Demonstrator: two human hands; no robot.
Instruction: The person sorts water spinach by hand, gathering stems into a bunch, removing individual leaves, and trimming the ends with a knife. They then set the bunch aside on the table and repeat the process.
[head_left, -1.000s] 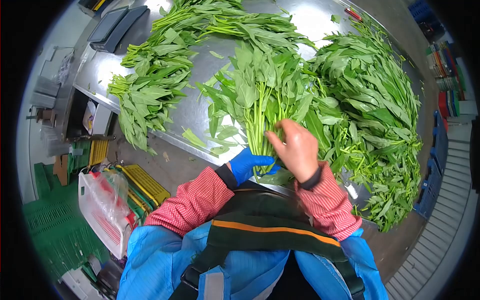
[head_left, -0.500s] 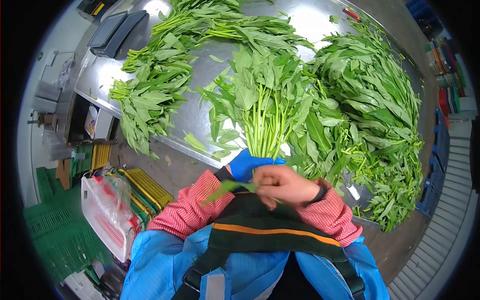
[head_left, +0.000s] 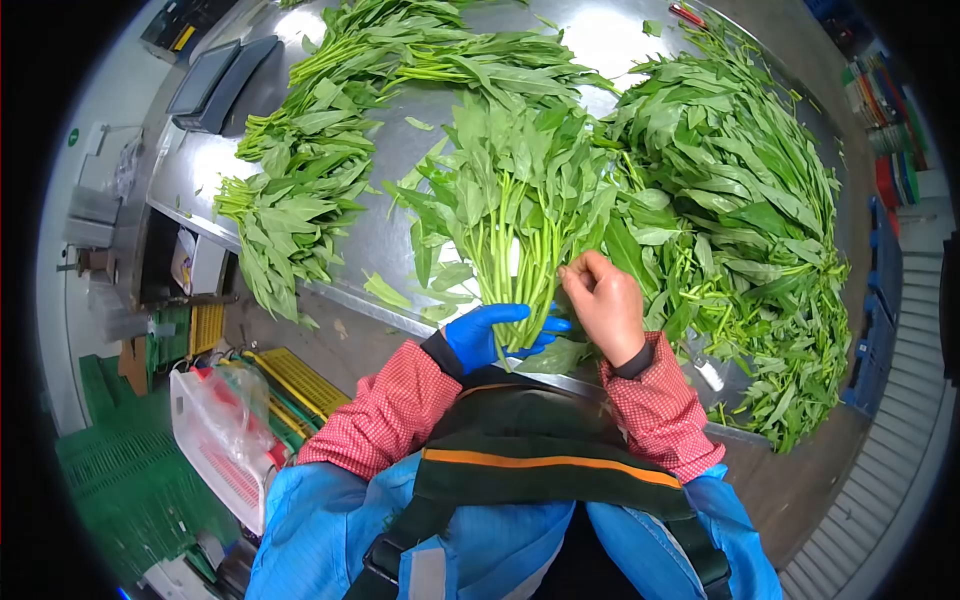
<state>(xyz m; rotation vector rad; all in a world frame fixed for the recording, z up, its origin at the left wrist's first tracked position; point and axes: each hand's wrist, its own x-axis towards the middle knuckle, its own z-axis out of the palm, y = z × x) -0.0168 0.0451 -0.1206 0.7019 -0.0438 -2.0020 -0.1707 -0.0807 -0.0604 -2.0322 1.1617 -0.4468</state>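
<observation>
My left hand (head_left: pixel 490 335), in a blue glove, is wrapped round the lower stems of a bunch of water spinach (head_left: pixel 520 225). The bunch stands fanned out, leaves away from me, stem ends at the palm. My bare right hand (head_left: pixel 608 305) is at the right side of the bunch, its fingers curled in a pinch against the outer stems. Whatever lies between those fingertips is hidden. Loose leaves (head_left: pixel 385 291) lie on the metal table (head_left: pixel 395 200) left of the bunch.
A large heap of water spinach (head_left: pixel 730 190) covers the table's right side. Trimmed bunches (head_left: pixel 300 200) lie in a row at left and back. A dark scale-like device (head_left: pixel 222 85) stands back left. Crates (head_left: pixel 215 440) are stacked on the floor at left. A red-handled tool (head_left: pixel 688 14) lies at the far edge.
My right hand has moved up and right, from beside my left hand to the bunch's right-hand stems. The leaf it held has left its fingers. My left hand has opened its grip slightly round the stems.
</observation>
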